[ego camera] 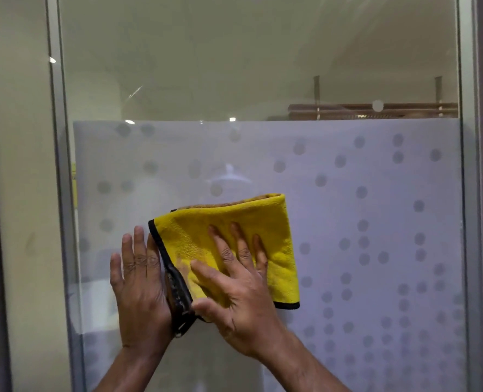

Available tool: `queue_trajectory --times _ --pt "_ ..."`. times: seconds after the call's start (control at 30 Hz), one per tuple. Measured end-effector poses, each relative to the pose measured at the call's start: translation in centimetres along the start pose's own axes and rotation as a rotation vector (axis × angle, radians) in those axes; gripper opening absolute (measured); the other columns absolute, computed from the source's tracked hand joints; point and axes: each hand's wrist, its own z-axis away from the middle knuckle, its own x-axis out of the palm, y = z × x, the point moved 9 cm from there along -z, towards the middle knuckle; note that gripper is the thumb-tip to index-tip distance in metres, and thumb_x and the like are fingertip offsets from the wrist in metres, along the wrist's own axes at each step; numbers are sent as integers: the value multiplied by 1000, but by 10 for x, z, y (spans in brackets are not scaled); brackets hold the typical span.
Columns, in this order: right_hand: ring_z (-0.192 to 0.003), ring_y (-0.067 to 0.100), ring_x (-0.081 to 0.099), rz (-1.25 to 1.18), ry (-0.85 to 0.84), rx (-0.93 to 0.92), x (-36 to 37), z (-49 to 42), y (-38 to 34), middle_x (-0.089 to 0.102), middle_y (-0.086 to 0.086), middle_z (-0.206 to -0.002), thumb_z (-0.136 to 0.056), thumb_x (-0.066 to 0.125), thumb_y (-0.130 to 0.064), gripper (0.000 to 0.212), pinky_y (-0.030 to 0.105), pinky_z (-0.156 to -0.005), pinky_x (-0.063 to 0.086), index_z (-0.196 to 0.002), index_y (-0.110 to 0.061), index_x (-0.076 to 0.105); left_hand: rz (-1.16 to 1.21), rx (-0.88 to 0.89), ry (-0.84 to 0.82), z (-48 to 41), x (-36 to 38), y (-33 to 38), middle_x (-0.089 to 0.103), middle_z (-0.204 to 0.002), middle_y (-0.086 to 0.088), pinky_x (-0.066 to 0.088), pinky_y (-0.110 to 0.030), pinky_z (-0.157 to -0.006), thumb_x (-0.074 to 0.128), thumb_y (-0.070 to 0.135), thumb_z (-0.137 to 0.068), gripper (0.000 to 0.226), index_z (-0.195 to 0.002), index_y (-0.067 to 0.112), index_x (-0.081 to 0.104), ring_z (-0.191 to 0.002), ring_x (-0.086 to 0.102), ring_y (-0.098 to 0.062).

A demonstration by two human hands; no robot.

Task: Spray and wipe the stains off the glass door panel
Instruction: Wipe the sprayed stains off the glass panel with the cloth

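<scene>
both flat-fingered: left hand (141, 284) on glass (362, 179), right hand (234, 290) on yellow cloth (263, 222)

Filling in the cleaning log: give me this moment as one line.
step: wipe | right hand: flat on yellow cloth | left hand: flat at cloth's left edge | surface: frosted glass door panel

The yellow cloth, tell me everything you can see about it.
The yellow cloth looks like fluffy microfibre with black stitched edging, folded so that a brownish inner side shows along its top and left edge. It lies flat against the frosted, dotted band of the glass door panel. The right hand presses it with spread fingers; the left hand lies flat at its left edge.
</scene>
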Motion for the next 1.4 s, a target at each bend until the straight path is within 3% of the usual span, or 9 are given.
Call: queue_trajectory --times 0.1,0.23,0.33,0.53,0.73,0.93,1.07,1.2,1.4 --pt "-159 24 9 101 208 133 -8 2 10 21 3 -169 -98 46 -66 62 60 -124 12 -144 -27 57 14 -26 25 0 1 -4 20 -168 -23 19 -66 -123 22 51 -105 76 -158 -3 25 -158 15 -39" --pt "-158 39 3 274 273 288 -1 -19 -1 11 18 -170 -80 47 -88 109 67 -123 8 -160 -16 28 36 -24 42 1 3 -7 20 -169 -22 19 -64 -123 24 35 -105 65 -157 -3 26 -159 14 -36" --pt "-156 45 4 404 232 355 5 -29 -4 8 24 -169 -74 40 -95 119 73 -119 10 -162 -16 23 56 -4 61 1 2 -7 21 -169 -21 17 -61 -126 28 30 -103 63 -157 -2 27 -159 14 -35" --pt "-156 46 5 446 264 376 9 -28 -3 9 24 -169 -82 49 -80 104 73 -118 15 -161 -18 26 208 -44 175 4 -5 -10 35 -163 -19 17 -55 -128 28 12 -105 52 -155 -5 32 -156 26 -34" --pt "-156 42 16 370 417 276 -10 -23 11 23 19 -167 -83 61 -43 76 68 -119 19 -154 -20 45 154 -43 154 3 -4 -10 35 -163 -19 19 -56 -126 29 23 -106 54 -153 -3 36 -155 27 -35" --pt "-156 41 16 354 624 514 -67 -33 68 22 20 -167 -89 52 -35 67 63 -122 17 -155 -23 43 59 -53 111 2 0 -8 27 -167 -18 18 -55 -127 32 28 -105 59 -156 -1 31 -157 22 -34" --pt "-156 41 16 279 645 391 -67 -65 49 25 17 -167 -91 52 -33 63 64 -123 15 -152 -21 47 23 -39 117 2 1 -6 26 -167 -19 20 -57 -126 31 29 -105 59 -157 0 30 -157 22 -36" --pt "-154 45 19 267 489 125 -37 -74 7 31 20 -164 -81 54 -25 70 67 -121 15 -150 -13 50 20 -48 136 2 4 -9 30 -164 -20 20 -56 -125 33 25 -104 58 -156 -1 32 -154 27 -38" --pt "-154 36 28 334 309 -66 46 24 -25 38 8 -163 -91 46 -33 59 58 -120 25 -146 -16 55 -32 9 149 5 9 -12 29 -164 -24 22 -58 -124 35 25 -103 59 -155 -4 33 -154 27 -39"
